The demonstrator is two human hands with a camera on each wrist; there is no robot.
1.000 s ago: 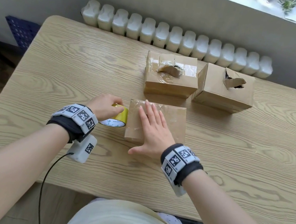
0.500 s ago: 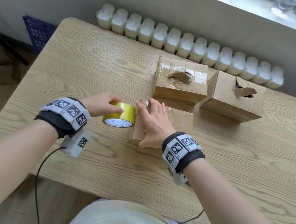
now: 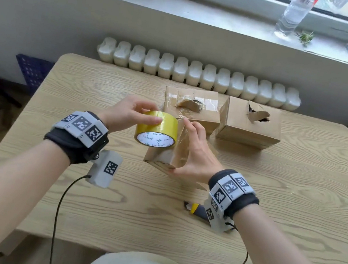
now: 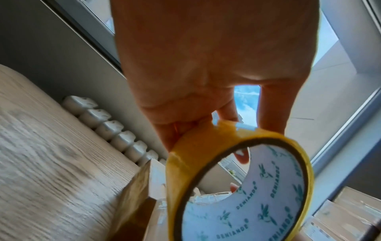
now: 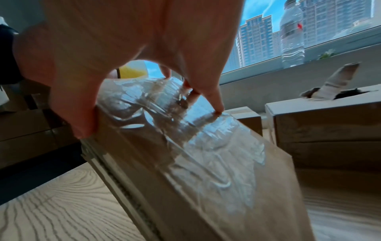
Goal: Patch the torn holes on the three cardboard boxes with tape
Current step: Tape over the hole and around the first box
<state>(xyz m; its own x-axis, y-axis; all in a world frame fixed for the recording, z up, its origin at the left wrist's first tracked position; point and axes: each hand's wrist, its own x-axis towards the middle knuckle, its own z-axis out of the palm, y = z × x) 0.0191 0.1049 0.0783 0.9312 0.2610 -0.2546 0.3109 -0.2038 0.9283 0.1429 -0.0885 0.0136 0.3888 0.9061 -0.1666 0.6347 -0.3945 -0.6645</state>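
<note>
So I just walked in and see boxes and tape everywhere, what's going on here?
A person is patching torn cardboard boxes with tape. The left hand holds the yellow tape roll above the table. The right hand grips the near box, tipped up on edge, its face covered in clear tape. Behind it, the middle box has some tape but its flap sticks up, and the right box is torn open and untaped.

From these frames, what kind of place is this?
Probably a room in a high-rise flat or office, not a workshop: a wooden table stands against a radiator under a window sill, and tower blocks show outside the window.
</note>
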